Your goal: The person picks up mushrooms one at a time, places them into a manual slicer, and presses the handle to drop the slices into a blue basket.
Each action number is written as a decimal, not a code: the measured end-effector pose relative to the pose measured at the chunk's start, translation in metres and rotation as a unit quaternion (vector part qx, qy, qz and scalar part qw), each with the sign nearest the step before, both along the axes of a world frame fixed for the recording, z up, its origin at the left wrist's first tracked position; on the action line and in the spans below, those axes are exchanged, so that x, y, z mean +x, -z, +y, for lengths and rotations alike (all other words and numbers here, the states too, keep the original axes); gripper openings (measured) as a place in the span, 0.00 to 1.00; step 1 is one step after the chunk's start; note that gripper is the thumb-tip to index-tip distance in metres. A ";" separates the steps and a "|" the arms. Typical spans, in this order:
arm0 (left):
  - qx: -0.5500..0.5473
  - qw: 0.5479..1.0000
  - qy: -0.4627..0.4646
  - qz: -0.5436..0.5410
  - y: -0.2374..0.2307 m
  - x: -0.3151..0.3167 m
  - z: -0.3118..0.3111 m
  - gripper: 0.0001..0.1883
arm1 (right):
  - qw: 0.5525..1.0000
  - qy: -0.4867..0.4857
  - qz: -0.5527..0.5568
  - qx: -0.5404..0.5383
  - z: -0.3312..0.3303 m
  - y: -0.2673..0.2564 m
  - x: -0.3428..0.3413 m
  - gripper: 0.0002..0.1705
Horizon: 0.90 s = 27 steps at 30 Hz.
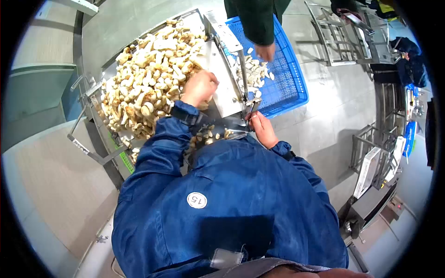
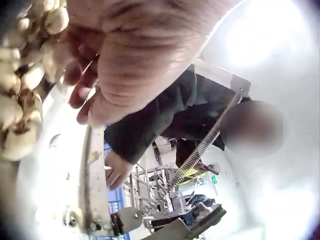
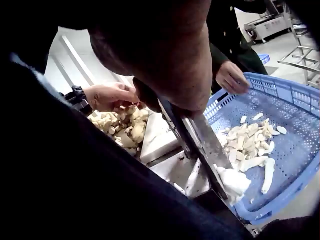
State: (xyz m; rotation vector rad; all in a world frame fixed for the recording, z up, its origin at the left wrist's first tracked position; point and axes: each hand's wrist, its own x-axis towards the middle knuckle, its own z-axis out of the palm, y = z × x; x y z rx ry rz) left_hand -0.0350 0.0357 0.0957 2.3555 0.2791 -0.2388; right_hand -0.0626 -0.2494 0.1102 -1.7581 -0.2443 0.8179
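Observation:
My left hand (image 1: 201, 86) is at the right edge of a heap of whole pale mushrooms (image 1: 155, 69), beside a white cutting board (image 1: 225, 88). Its fingers are bent in the left wrist view; I cannot tell whether a mushroom is between them. With my right hand (image 1: 264, 131) I grip the near end of a metal lever cutter (image 3: 205, 155), whose long blade runs along the board's right side. White mushroom slices (image 3: 250, 142) lie in a blue perforated basket (image 1: 289, 78) beyond the blade. A white piece (image 3: 232, 184) sits against the blade's outer side.
Another person's hand (image 1: 265, 52) reaches over the basket from the far side. A coil spring (image 2: 200, 155) slants beside the cutter. Small mushroom pieces (image 1: 208, 134) lie close to my body. Metal racks (image 1: 331, 34) stand at the right, and a metal frame (image 1: 85, 125) at the left.

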 end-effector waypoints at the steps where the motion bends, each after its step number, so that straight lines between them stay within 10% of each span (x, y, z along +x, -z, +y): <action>1: 0.106 0.993 -0.002 -0.044 -0.016 0.002 0.007 0.07 | 1.000 -0.002 -0.003 0.001 -0.001 0.001 0.000 0.17; 8: 0.432 0.875 0.169 -0.139 -0.005 0.035 0.034 0.08 | 1.000 0.000 -0.013 -0.005 -0.002 0.004 0.000 0.18; 16: 0.362 0.885 0.225 -0.190 -0.018 0.036 0.045 0.10 | 0.999 0.008 -0.035 -0.005 -0.001 0.000 -0.001 0.20; 20: 0.124 0.957 -0.027 -0.261 -0.029 0.029 0.024 0.10 | 0.999 0.018 -0.029 0.000 -0.001 0.003 -0.002 0.20; 23: -0.279 0.923 -0.258 -0.061 0.005 0.029 0.005 0.12 | 1.000 0.006 -0.022 -0.016 -0.001 0.003 -0.001 0.20; 27: -0.319 0.898 -0.302 -0.019 0.027 0.034 -0.025 0.14 | 0.999 0.003 -0.039 -0.009 -0.002 0.007 -0.002 0.19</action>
